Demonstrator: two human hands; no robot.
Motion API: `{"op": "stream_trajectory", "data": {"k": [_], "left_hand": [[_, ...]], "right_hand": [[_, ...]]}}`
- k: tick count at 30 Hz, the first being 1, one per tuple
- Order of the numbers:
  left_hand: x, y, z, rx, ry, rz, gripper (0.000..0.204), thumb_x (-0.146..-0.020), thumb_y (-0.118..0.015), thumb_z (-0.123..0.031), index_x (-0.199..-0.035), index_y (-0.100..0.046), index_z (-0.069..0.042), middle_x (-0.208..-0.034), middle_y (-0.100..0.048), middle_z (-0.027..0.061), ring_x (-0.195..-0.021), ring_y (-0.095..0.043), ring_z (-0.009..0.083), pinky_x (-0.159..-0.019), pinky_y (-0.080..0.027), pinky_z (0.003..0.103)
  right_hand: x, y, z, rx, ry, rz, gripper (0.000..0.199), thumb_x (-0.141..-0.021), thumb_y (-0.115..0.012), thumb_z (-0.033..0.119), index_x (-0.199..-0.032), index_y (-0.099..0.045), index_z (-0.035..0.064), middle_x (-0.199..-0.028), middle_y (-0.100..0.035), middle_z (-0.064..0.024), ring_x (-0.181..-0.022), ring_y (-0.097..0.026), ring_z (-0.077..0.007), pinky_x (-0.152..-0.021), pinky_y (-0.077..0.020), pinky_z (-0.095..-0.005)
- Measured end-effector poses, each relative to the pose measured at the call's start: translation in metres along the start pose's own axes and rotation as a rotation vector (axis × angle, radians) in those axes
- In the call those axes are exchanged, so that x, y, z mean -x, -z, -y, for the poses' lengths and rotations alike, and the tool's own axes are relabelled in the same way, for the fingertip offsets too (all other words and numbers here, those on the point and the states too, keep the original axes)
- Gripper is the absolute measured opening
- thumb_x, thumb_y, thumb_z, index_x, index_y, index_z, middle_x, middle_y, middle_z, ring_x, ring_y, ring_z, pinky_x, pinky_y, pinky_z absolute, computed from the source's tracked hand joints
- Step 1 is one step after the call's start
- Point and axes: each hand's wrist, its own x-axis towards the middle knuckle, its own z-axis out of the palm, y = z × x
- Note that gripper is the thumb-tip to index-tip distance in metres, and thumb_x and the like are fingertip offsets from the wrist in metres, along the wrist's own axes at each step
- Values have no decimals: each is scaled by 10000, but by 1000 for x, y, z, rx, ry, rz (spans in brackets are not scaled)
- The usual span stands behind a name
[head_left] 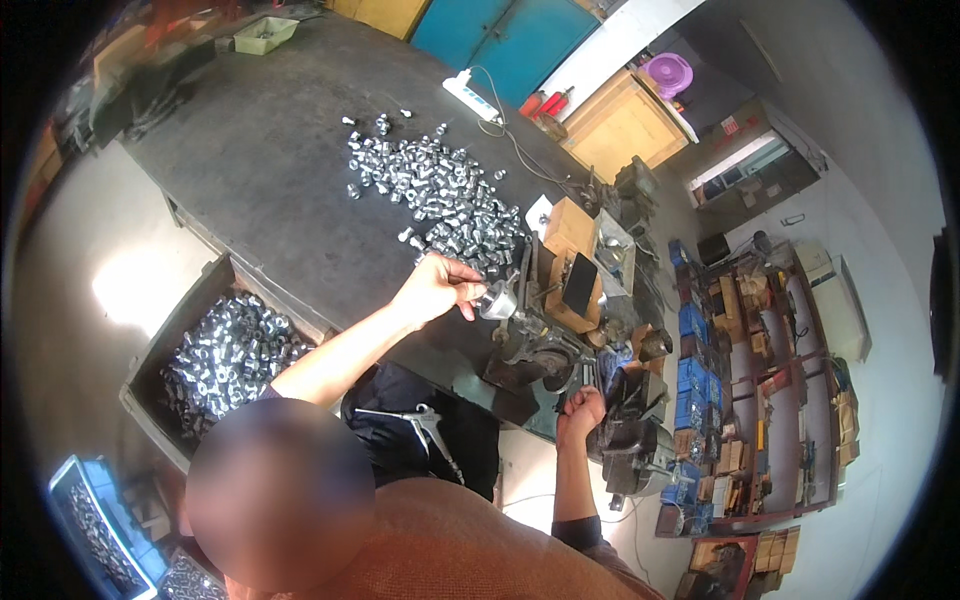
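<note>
My left hand (440,288) is closed in a pinch on a shiny metal fitting (497,300), close to the bench-mounted clamping device (545,355). The fingers partly cover that fitting. Lower and to the right, my right hand (582,408) is curled into a fist beside the dark metal vise (635,440); whatever it grips, perhaps a handle, is hidden by the fingers. Just beyond my left hand, a pile of similar silvery fittings (465,205) spreads over the dark workbench (270,150).
A bin of metal fittings (235,345) stands left of my left forearm. An air blow gun (425,430) lies on dark cloth near my body. Wooden blocks (570,228), a black phone-like slab (579,285) and a white power strip (470,97) are on the bench. Shelves (770,400) stand right.
</note>
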Motion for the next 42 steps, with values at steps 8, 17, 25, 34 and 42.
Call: {"op": "stream_trajectory", "data": {"k": [8,17,25,34,42], "left_hand": [[2,-2,4,37,-8,-12,137,-810,-602,-39,-842,-627,92,-658,-612,100,-459,-573,145,-460,-452,248],[1,-1,-6,22,68,34,165,-824,-605,-81,-832,-625,83,-631,-591,92,-458,-570,146,-450,-455,243],[4,-5,-3,-5,88,-18,182,-833,-595,-89,-849,-615,92,-640,-588,94,-447,-557,136,-447,-443,243],[1,1,-9,-4,115,67,173,-837,-587,-82,-860,-615,87,-650,-600,104,-476,-575,148,-484,-454,247],[9,-8,-4,51,80,-36,198,-846,-580,-94,-861,-604,102,-617,-576,96,-439,-544,144,-463,-450,243]], "right_hand": [[-9,-1,-12,-2,-18,-33,85,-760,-446,76,-690,-484,46,-560,-358,3,-457,-296,-87,-399,-215,-225],[9,1,15,-44,-3,73,83,-778,-443,83,-710,-474,46,-558,-330,14,-453,-246,-81,-408,-189,-228],[-2,3,-5,-37,-54,62,101,-789,-438,94,-719,-487,40,-555,-331,11,-453,-244,-77,-411,-195,-236],[9,3,20,-97,17,158,123,-801,-425,87,-704,-490,49,-548,-343,11,-445,-271,-66,-389,-177,-211],[4,0,6,-60,0,129,122,-816,-408,81,-723,-486,61,-560,-345,19,-448,-266,-55,-388,-184,-204]]}}
